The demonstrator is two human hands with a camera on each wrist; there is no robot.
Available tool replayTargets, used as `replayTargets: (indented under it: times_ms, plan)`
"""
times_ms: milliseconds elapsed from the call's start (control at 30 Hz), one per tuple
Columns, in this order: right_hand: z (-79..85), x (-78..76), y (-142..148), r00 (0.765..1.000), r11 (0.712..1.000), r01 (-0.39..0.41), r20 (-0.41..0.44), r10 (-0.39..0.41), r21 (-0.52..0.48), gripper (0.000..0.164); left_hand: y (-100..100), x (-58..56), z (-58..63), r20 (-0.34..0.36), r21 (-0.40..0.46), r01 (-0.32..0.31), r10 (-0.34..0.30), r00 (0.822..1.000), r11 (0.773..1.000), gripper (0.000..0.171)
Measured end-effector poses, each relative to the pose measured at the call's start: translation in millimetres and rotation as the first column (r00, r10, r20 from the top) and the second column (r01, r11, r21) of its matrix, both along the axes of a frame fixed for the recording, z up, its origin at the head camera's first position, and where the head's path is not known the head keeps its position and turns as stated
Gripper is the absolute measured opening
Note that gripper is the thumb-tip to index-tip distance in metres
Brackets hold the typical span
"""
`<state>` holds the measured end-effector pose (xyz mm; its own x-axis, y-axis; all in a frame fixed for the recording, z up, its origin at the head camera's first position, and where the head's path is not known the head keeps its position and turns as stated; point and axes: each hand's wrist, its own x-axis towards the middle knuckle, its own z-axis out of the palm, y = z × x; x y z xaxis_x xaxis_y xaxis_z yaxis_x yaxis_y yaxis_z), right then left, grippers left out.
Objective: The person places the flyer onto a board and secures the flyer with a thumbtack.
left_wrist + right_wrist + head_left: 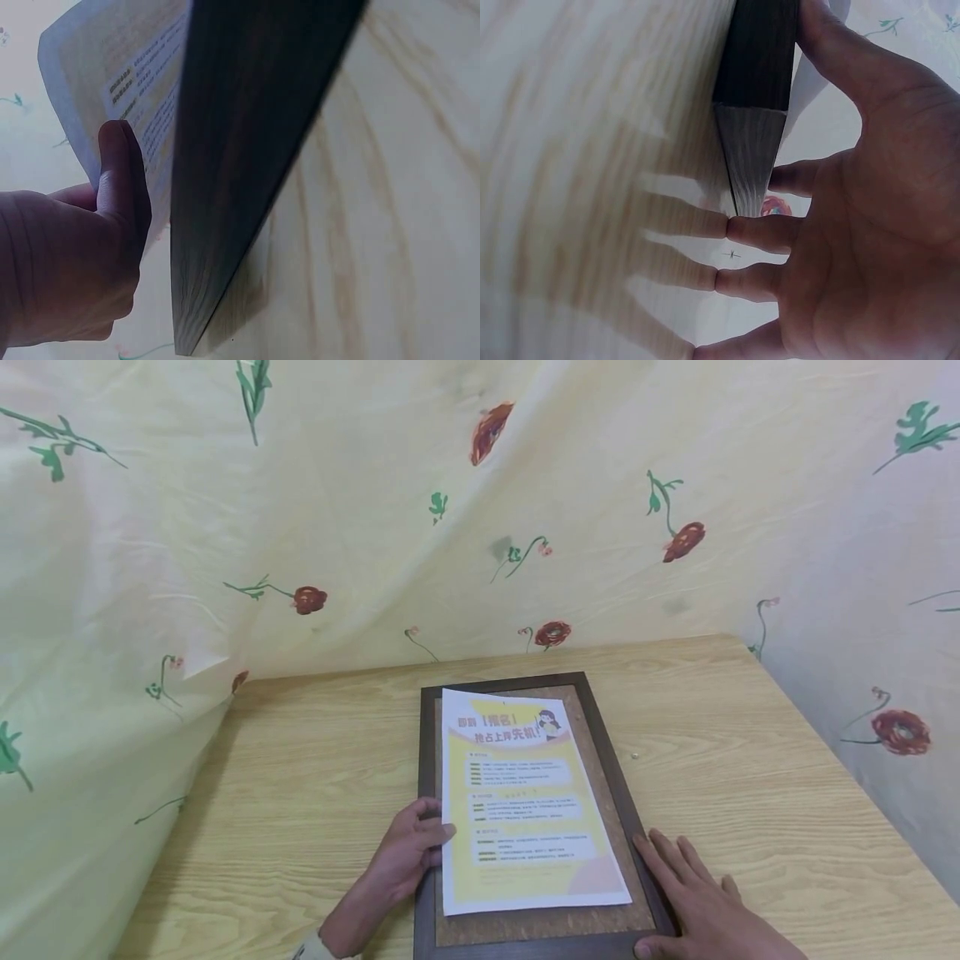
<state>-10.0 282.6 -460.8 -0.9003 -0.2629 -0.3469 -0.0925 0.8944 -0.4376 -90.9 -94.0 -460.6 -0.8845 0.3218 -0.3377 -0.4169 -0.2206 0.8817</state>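
Nearest the camera, the right hand (693, 897) rests with straight, spread fingers against the right side of the framed cork board (612, 777) and on the wooden table (315, 777), its thumb at the board's near right corner. Apart from it, across the board, the left hand (411, 850) pinches the left edge of the printed sheet (517, 810), which lies over the cork inside the dark frame. Beyond the table's far edge hangs a pale cloth (375, 527) with red flowers and green stems.
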Motion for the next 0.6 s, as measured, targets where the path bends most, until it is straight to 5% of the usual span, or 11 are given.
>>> replayTargets:
  times_ms: [600]
  plan:
    - [-1.2,1.5,-0.1,0.999,1.0,-0.014,-0.036,0.015,0.019,0.12,2.8,-2.3,-1.7,0.01,-0.055,0.023,-0.023,1.0,0.998,0.038]
